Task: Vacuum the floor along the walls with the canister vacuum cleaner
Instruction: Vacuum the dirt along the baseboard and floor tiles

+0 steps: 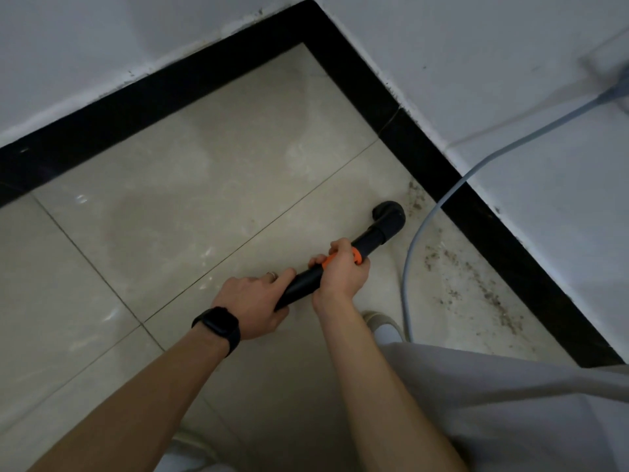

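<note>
Head view: 2 hands hold the black vacuum wand (306,281) low over the tiled floor (170,199) — the left hand (252,301), wearing a dark watch (218,327), has its fingers wrapped round the rear end, and the right hand (340,270) grasps it at the orange collar (356,256). The elbow nozzle (389,218) sits near the black skirting (425,148), beside dark debris (452,267) and a grey cable (417,233).

Bare room corner: tiled floor (177,206), black skirting (163,90)
</note>
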A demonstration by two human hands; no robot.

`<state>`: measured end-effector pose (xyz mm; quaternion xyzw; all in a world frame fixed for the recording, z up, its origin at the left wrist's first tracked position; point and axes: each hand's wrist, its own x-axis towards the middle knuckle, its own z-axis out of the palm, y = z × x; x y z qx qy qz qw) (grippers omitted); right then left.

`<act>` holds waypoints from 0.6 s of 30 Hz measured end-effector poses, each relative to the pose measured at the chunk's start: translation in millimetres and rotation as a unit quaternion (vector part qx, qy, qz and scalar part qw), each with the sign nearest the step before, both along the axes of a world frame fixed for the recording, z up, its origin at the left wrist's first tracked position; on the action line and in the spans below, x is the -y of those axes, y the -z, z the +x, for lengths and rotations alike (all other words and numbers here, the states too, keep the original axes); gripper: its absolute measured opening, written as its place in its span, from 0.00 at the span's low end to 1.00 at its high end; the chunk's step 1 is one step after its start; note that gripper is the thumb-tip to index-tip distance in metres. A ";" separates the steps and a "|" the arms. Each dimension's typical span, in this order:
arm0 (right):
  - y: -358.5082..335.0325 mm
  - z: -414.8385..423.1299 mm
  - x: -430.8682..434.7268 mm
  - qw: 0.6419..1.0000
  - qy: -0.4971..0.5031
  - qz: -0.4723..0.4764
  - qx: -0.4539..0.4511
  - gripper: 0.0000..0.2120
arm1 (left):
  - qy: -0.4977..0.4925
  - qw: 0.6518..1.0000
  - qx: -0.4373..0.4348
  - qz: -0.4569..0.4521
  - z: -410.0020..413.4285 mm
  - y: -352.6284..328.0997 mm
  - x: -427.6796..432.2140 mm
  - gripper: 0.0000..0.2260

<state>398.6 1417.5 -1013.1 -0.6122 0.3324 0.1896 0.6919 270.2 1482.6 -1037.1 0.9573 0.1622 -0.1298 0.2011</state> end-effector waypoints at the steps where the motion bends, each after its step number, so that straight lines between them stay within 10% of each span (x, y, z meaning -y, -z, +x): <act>1: 0.1 3.4 0.3 1.000 0.002 0.001 0.000 0.08 | 0.002 1.000 0.003 0.001 3.6 0.3 -0.3 0.19; 18: -1.4 41.6 10.2 0.999 0.004 0.036 -0.005 0.09 | 0.022 0.999 0.024 0.034 49.5 5.9 8.7 0.21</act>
